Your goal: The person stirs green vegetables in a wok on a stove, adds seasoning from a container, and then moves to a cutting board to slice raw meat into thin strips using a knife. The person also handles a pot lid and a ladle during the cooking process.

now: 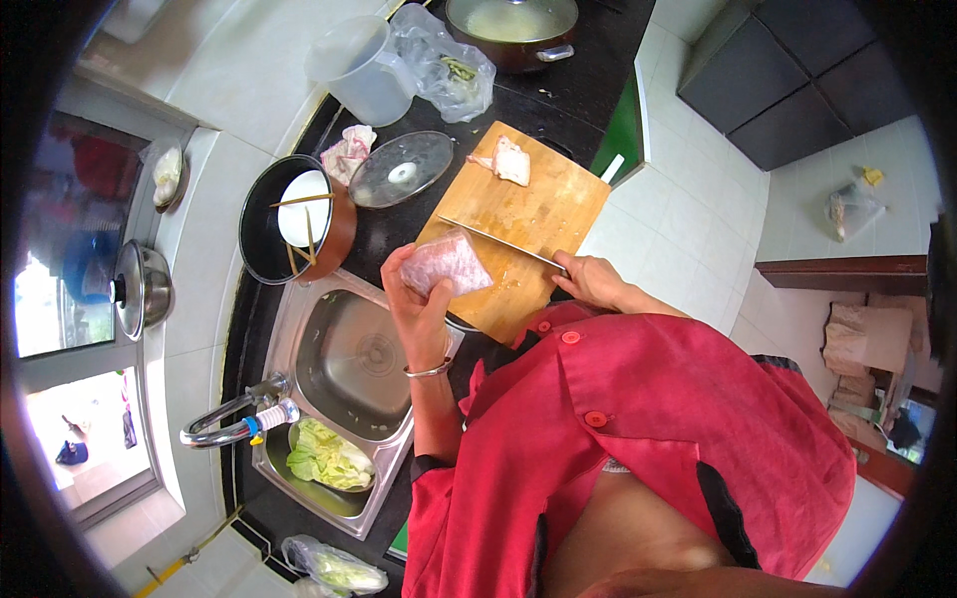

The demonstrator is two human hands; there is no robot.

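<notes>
My left hand [420,303], with a metal bangle at its wrist, holds a pale pink block of raw meat [451,265] over the near left part of a wooden cutting board [557,198]. In my right hand [594,280] is the handle of a kitchen knife [508,244]. Its blade appears as a thin line across the board, pointing left toward the meat. Blade and meat look slightly apart. A smaller piece of raw meat [511,161] lies at the board's far end. Wet spots and small scraps mark the wood.
Left of the board are a steel sink [351,359] with a faucet [224,426], and leafy greens [329,456] in its smaller basin. A brown pot [340,239] holding a white bowl and chopsticks, a glass lid [400,168], a plastic jug [366,75] and a lidded pot [516,37] stand beyond.
</notes>
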